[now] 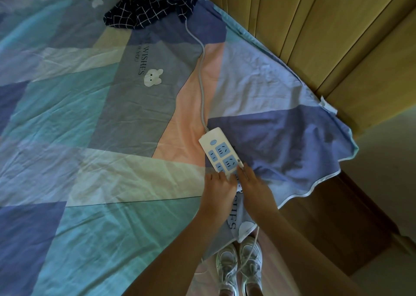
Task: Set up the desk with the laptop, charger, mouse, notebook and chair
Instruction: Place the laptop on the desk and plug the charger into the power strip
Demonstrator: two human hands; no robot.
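A white power strip with blue sockets lies on the bed near its right edge, and its grey cord runs up toward the headboard. My left hand rests on the strip's near end, fingers curled over it. Beside it, my right hand grips a white charger plug at the same end, with most of the plug hidden between my hands. The charger's thin white cable hangs down past my shoes. No laptop, mouse, notebook or chair is in view.
The bed sheet is a patchwork of blue, teal and pink. Dark checked clothing is bunched at the head of the bed. A wooden headboard wall runs along the right, and my white shoes stand on the floor below.
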